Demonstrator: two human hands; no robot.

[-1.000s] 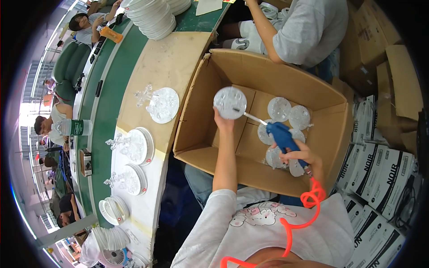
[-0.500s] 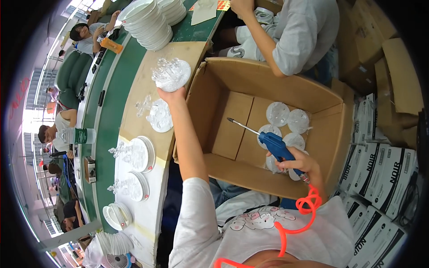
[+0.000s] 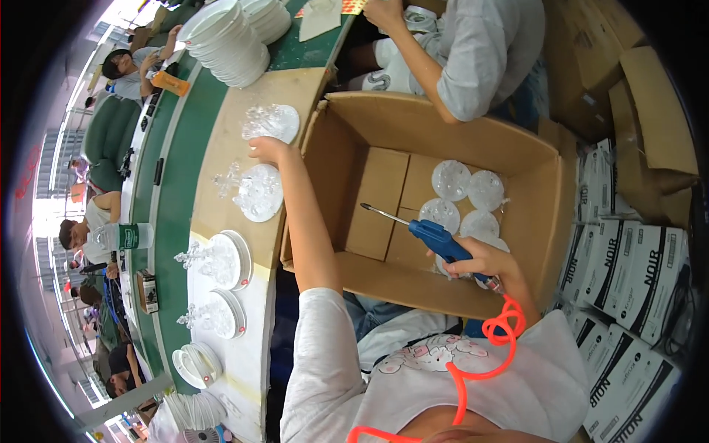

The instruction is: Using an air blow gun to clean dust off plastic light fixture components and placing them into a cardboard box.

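My left hand [image 3: 273, 150] reaches over the table to the near edge of a white disc [image 3: 286, 122] with clear spiky plastic parts on it. Its fingers are partly bent and apart beside those parts; the disc appears to rest on the table. Closer to me lies a second white disc [image 3: 260, 198] with similar clear parts. My right hand [image 3: 484, 258] is wrapped round a blue air screwdriver [image 3: 437, 238], its long bit pointing left above an open cardboard box [image 3: 436, 295]. A coiled orange hose [image 3: 509, 325] runs from the screwdriver's rear. Several clear round pieces [image 3: 452, 179] lie in the box.
Two disc assemblies with clear parts [image 3: 227, 260] stand on the table's white section, near white rings [image 3: 197, 365]. Tall stacks of white plates [image 3: 225, 44] stand at the far end. A co-worker [image 3: 473, 66] sits beyond the box. Printed cartons [image 3: 635, 258] are piled at right.
My left hand has shifted from under the white disc to its near side, and the disc now lies lower. The screwdriver has barely moved; the whole view has shifted slightly.
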